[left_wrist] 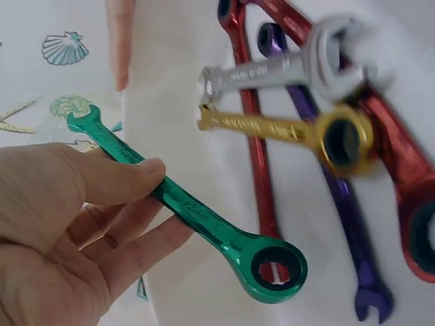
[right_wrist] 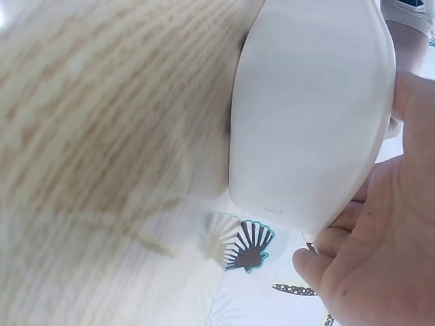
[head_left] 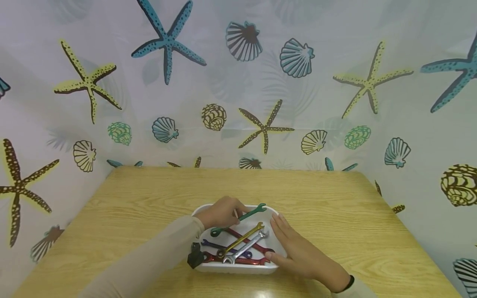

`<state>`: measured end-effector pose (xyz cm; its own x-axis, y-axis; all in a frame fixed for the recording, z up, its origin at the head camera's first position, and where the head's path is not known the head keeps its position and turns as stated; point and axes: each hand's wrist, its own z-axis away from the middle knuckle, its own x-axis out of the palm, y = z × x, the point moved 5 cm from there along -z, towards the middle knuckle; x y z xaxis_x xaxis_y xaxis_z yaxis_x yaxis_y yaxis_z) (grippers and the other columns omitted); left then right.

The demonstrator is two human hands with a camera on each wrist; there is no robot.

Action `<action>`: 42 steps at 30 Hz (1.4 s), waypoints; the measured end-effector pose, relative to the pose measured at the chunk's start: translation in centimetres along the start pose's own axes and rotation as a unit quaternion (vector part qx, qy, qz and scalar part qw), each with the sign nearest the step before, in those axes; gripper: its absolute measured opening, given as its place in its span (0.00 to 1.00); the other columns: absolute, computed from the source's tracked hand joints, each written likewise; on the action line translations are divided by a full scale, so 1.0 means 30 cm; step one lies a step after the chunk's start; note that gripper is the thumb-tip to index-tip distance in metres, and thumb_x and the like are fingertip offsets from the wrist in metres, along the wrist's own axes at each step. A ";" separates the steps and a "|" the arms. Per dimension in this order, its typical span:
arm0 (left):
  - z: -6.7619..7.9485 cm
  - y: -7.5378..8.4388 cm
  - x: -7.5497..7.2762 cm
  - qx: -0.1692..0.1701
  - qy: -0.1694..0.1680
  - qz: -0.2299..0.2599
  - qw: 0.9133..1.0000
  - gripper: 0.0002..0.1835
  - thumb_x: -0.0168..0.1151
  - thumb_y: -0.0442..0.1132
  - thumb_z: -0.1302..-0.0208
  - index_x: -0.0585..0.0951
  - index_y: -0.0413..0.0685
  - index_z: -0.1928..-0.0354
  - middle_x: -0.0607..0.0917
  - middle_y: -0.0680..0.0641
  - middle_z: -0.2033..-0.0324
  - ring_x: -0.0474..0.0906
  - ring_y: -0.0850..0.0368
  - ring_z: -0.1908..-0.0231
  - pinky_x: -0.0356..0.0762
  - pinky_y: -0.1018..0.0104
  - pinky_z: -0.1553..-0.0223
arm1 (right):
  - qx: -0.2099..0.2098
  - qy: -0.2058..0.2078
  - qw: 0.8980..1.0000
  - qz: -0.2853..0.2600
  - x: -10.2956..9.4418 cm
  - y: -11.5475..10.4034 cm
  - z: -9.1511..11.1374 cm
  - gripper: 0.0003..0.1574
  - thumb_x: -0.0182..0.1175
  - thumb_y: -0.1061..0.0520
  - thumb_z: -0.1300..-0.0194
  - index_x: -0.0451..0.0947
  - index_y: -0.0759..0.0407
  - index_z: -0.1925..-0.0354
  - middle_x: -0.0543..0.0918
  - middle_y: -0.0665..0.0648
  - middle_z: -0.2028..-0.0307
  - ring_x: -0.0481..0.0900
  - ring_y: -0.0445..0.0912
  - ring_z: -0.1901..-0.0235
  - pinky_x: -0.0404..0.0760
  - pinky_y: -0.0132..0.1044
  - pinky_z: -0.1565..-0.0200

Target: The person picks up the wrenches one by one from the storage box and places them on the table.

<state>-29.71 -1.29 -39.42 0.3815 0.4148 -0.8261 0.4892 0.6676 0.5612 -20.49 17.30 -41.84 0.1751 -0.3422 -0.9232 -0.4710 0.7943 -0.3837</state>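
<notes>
My left hand (head_left: 222, 212) pinches a green combination wrench (left_wrist: 211, 224) between thumb and fingers, holding it tilted over the back left of a white tray (head_left: 238, 270). The wrench's ring end is toward the tray's left side and its open end points back right. Below it in the tray lie a gold wrench (head_left: 242, 239), a silver wrench (head_left: 246, 248), a purple wrench (head_left: 216, 246) and two red wrenches (head_left: 246, 261), crossing one another. My right hand (head_left: 294, 250) rests on the tray's right rim, fingers extended, the thumb near a red wrench's end.
The tray stands on a wood-grain table (head_left: 149, 198) near its front edge. A pale sheet (head_left: 223, 87) printed with starfish and shells hangs behind and at both sides. A dark wrist camera (head_left: 195, 255) covers the tray's front left corner in the head view.
</notes>
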 end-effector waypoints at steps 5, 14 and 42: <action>-0.002 0.030 -0.019 0.016 0.013 0.006 1.000 0.23 0.67 0.26 0.46 0.83 0.47 0.47 0.87 0.49 0.67 0.82 0.60 0.68 0.79 0.72 0.68 | -0.001 0.002 1.000 0.006 -0.003 -0.001 -0.001 0.53 0.49 0.32 0.33 0.46 0.62 0.26 0.44 0.60 0.25 0.40 0.54 0.26 0.55 0.55 0.33; 0.026 0.048 -0.074 0.018 0.033 0.050 0.998 0.23 0.67 0.28 0.45 0.81 0.44 0.45 0.86 0.47 0.65 0.84 0.56 0.66 0.81 0.69 0.69 | -0.004 0.002 1.000 0.006 0.002 0.000 -0.002 0.53 0.50 0.32 0.33 0.46 0.63 0.26 0.44 0.60 0.25 0.40 0.54 0.26 0.53 0.54 0.32; 0.359 -0.322 -0.262 -0.133 0.125 0.271 0.945 0.23 0.60 0.29 0.37 0.69 0.28 0.41 0.75 0.35 0.54 0.79 0.51 0.60 0.84 0.57 0.63 | 0.010 -0.002 1.000 0.021 -0.001 -0.015 0.006 0.52 0.47 0.32 0.31 0.46 0.65 0.26 0.43 0.61 0.25 0.39 0.56 0.26 0.52 0.53 0.32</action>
<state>-28.97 -17.65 -37.80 0.3052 0.8516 -0.4262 0.0474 0.4334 0.9000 -20.13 17.06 -41.65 0.1585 -0.3074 -0.9383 -0.4608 0.8174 -0.3456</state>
